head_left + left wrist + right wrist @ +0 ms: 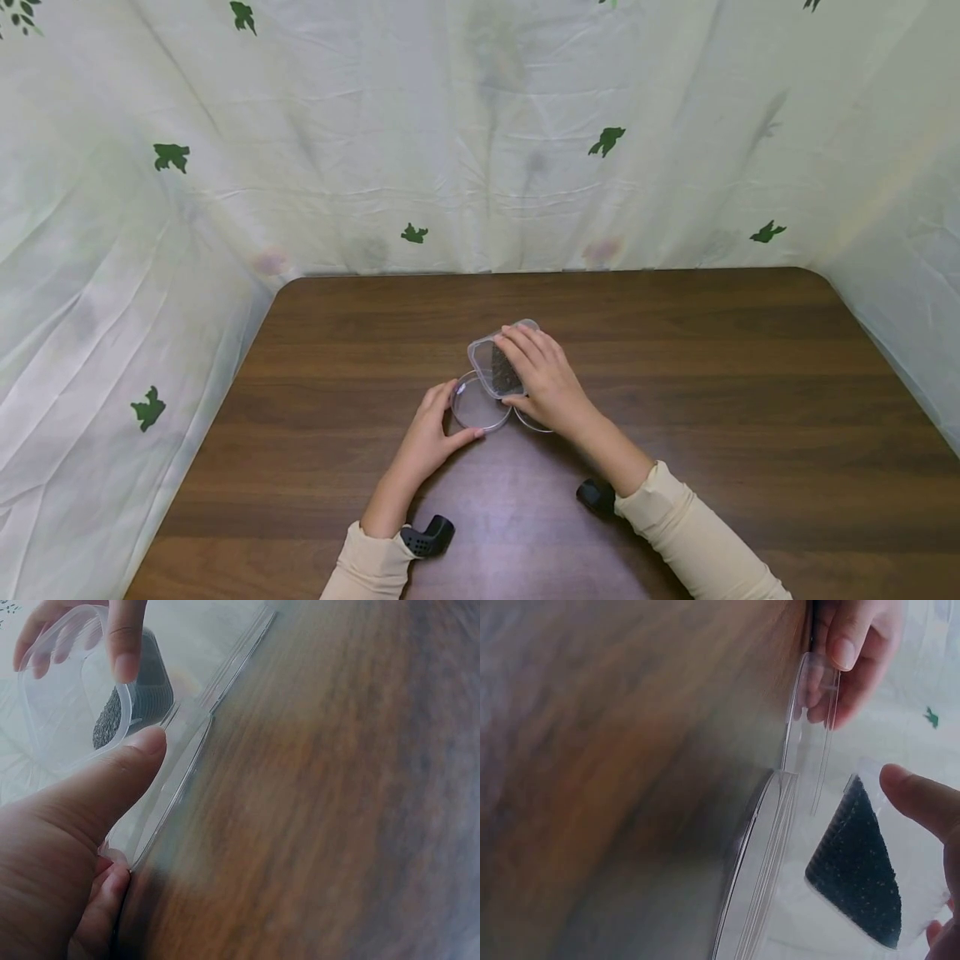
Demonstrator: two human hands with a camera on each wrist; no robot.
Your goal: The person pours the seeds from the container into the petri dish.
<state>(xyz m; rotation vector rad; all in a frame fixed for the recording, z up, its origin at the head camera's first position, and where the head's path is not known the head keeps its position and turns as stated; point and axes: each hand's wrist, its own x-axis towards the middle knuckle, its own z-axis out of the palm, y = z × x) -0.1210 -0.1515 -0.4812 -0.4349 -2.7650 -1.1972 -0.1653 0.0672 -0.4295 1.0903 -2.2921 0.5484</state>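
A clear round petri dish [478,408] lies on the wooden table, its rim held between the thumb and fingers of my left hand [429,433]. Over the dish's far right side, my right hand [551,385] grips a clear plastic tub [486,360] with rounded corners. The tub is tilted toward the dish. Dark, fine grains [859,874] are banked along one side inside it, as the right wrist view shows. A second clear dish [532,425] stands just right of the first, partly hidden under my right hand.
The brown tabletop [712,400] extends widely around both hands. A pale cloth curtain [480,150] with green leaf-like shapes hangs behind the table and along its sides. A black wrist device [429,537] sits at my left cuff, another [596,497] at my right cuff.
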